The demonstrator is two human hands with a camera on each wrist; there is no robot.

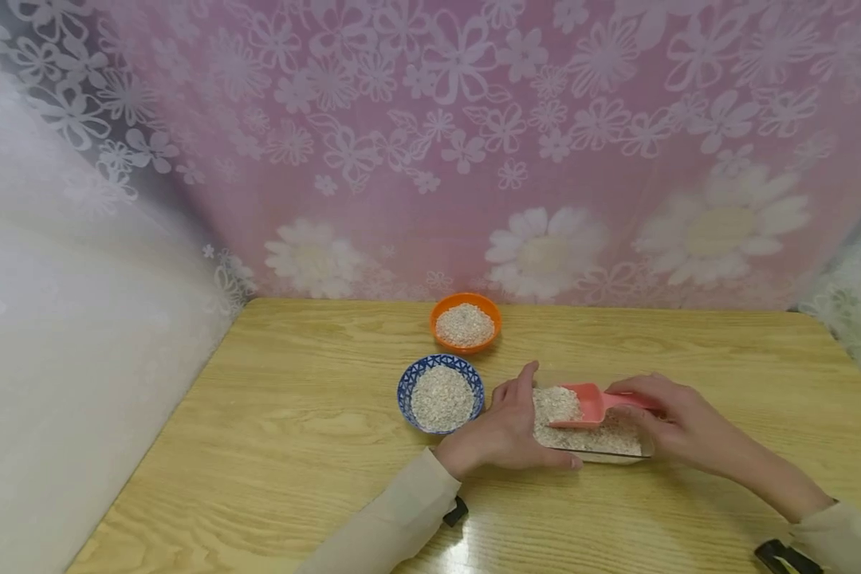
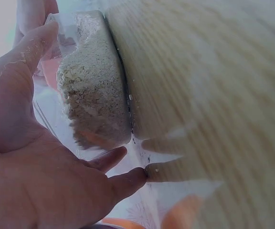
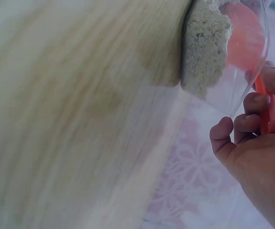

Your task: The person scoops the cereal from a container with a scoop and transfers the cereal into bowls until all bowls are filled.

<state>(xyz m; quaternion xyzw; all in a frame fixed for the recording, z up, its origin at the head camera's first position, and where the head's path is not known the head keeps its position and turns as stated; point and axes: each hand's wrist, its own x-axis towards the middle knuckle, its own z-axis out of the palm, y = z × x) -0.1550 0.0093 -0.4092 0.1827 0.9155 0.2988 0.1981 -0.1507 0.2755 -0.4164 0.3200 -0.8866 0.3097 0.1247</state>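
My right hand (image 1: 678,418) grips the handle of a pink scoop (image 1: 591,405) whose bowl, loaded with pale oat flakes, lies over the clear container (image 1: 610,458). More oat flakes (image 1: 620,438) fill the bottom of that container, heaped toward its left end. Around the left end rests my left hand (image 1: 505,430), thumb along the near wall and fingers spread. In the left wrist view the left fingers (image 2: 128,183) are straight and reach down beside the container's end wall. The right wrist view shows curled fingers (image 3: 257,102) around the scoop handle.
Just left of my left hand stands a blue-and-white patterned bowl (image 1: 405,391) holding oat flakes. Behind it, near the table's back edge, is an orange bowl (image 1: 435,320), also with flakes. The wooden table (image 1: 294,399) meets a pink flowered curtain (image 1: 402,199) at the back.
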